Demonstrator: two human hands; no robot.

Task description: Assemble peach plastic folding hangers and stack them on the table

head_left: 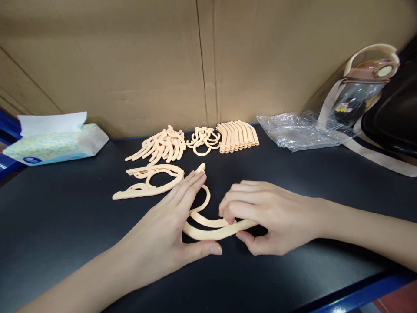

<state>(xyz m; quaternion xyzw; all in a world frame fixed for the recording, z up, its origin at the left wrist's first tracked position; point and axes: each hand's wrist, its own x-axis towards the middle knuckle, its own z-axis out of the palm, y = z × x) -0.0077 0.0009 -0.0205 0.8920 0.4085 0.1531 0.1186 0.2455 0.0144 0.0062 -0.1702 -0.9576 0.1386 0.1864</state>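
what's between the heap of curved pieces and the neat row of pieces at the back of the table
In the head view, a small pile of curly hooks lies between the heap and the row.

Black tabletop point(65, 217), matte with a soft pale sheen near the lower right and left, blue edging point(368, 295) along the near right side, and a blue frame point(8, 128) at far left. Brown cardboard wall point(140, 61) right behind it, vertical seam point(202, 65) near the middle, slanted crease point(29, 78) at left, light even and dullish. Reddish floor point(399, 300) in the bottom right corner, possibly tiled, too little showing to say.
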